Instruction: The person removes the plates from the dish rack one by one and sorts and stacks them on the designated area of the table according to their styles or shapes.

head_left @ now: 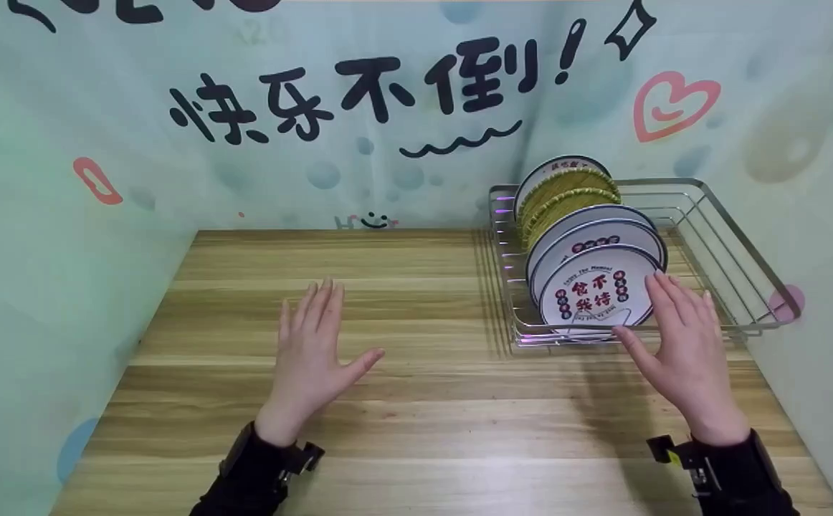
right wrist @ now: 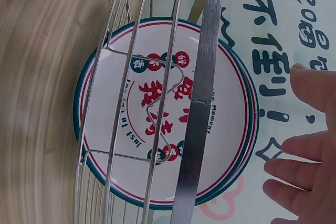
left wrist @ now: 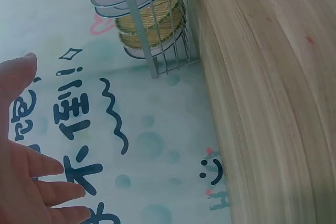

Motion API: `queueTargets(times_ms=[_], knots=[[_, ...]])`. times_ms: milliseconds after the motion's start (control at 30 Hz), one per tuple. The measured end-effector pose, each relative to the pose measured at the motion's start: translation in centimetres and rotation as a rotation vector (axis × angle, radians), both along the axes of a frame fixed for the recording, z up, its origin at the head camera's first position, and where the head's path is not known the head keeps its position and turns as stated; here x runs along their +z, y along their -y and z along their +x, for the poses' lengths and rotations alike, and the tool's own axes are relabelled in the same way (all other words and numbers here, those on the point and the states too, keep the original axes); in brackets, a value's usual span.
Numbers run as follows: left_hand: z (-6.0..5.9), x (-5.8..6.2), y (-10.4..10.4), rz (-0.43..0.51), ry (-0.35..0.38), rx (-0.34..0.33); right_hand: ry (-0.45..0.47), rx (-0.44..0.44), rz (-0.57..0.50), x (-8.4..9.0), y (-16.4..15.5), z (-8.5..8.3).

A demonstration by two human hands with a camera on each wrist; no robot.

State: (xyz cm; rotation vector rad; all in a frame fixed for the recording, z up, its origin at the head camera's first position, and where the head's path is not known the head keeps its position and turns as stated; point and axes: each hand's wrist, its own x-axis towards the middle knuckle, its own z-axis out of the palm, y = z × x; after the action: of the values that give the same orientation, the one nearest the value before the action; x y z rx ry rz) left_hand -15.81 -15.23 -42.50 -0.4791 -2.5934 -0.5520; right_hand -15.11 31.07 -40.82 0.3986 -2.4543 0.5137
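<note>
My left hand (head_left: 307, 362) is held over the wooden table, fingers straight and thumb spread, with nothing in it. On the right, my right hand (head_left: 690, 355) is held at the front of a metal wire rack (head_left: 750, 269), fingers extended and thumb apart. Its fingertips overlap the right edge of the front plate (head_left: 596, 294) in the head view; in the right wrist view they are apart from that plate (right wrist: 157, 108). White plates with dark rims and red lettering stand upright in the rack's left part. Behind the front ones come two woven yellow-green discs (head_left: 567, 183), then another white plate (head_left: 563, 163).
The wooden tabletop (head_left: 416, 416) runs up to a pale green backdrop (head_left: 359, 179) with black writing and hearts. The rack stands at the back right, near the right side wall. Its right section shows bare wires. Each wrist wears a black strap (head_left: 735, 459).
</note>
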Motion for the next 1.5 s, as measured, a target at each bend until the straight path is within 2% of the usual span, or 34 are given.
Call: queueTargets(times_ms=[400,567,867,1167,1500], knots=[[-0.7,-1.0,-0.9,-0.021,0.033,-0.029,-0.050,0.026,-0.029,0.3,-0.3,-1.9],[-0.9,-1.2,-1.3,-0.030,0.063,-0.032,-0.057,0.031,-0.030,0.7,-0.4,-2.9],[-1.1,-1.6,-2.0,-0.041,0.068,-0.051,-0.061,0.037,-0.042,1.9,-0.6,-4.2],[-1.2,-1.4,-2.9,-0.045,0.118,-0.078,-0.059,0.021,-0.068,2.6,-0.8,-5.5],[-1.2,-1.4,-3.9,-0.053,0.136,-0.096,-0.078,0.016,-0.060,3.1,-1.3,-6.9]])
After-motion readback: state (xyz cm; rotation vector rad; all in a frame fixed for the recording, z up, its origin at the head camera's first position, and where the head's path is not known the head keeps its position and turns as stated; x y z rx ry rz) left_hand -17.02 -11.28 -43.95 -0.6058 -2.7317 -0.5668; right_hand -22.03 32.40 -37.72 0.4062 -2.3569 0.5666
